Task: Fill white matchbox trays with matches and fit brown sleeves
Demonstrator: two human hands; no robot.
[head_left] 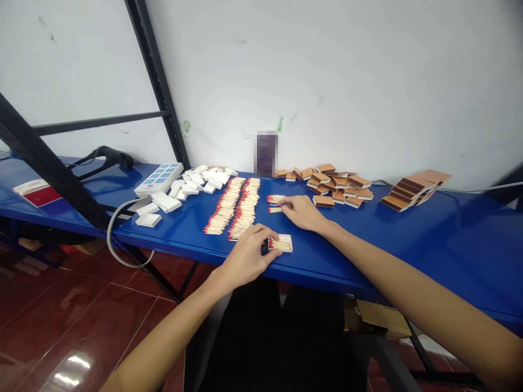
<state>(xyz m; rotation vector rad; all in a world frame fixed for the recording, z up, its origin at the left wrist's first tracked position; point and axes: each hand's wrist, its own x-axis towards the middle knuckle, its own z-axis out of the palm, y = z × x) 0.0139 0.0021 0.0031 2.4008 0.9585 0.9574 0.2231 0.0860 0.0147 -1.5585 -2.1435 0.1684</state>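
Note:
My left hand (252,251) grips the left end of a small white matchbox tray (287,239) near the table's front edge. Red-tipped matches (279,245) lie inside that tray. Farther back, my right hand (303,211) has thumb and fingers closed at the plain ends of a few matches (275,209) on the blue table. A second small group of matches (274,198) lies just behind them. Left of both hands, two long rows of matches (244,209) run away from me, heads pointing left.
White empty trays (196,182) are heaped at the left beside a white power strip (159,178). Brown matchboxes (339,185) pile up at the back right, with a stack of flat brown sleeves (414,190) farther right. A black metal post (53,158) stands at the left.

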